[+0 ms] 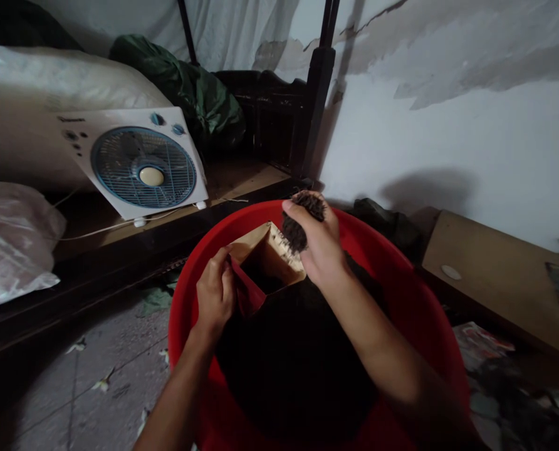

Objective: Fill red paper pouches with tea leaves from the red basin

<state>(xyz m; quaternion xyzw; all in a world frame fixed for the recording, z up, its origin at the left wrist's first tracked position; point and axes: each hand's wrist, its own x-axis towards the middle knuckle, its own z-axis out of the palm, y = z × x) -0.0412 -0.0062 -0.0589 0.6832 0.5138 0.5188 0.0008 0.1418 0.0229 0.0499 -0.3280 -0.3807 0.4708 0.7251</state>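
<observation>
R hand: right hand (321, 247) clenched round a handful of dark shreddy stuff (303, 219), looks like dried leaves tbh, can't say for sure. Bits poke out above and below the fist.
Just under it: open mouth of a paper bag (267, 263), tan inside, red outside, tilted a bit. The handful sits right over the opening, touching the back edge afaict.
L hand: left hand (216, 294) pinching the bag's near-left rim, thumb + fingers closed on the paper, holding it open.
Under both: big red basin (415, 300) w/ a dark heap (298, 363) of the same stuff, bag stands in it.
Further out, L of hands: white box fan (138, 163) on a wood platform (242, 178), white sacks (11, 244) past that.
R side: wooden board (491, 269) against the peeling wall (449, 144).
</observation>
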